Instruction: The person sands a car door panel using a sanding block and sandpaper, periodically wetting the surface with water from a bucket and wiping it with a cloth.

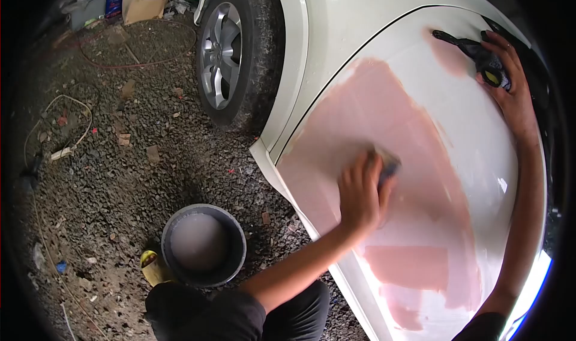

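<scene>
Dark pad on pink patch of white car panel; likely light, fairly stiff, slippery if wet; best gripped by its side edges, thumb opposite fingers; left hand partly closed round it, details blurred; right hand curled, gripping bunched black cloth near panel's upper edge; cloth probably soft, limp, light, best pinched at thick bunch.

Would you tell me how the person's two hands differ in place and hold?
The left hand holds a small block; the right hand holds a bunched black item. The left hand is over the large pink patch, the right hand near the panel's edge. Both are bare.
</scene>
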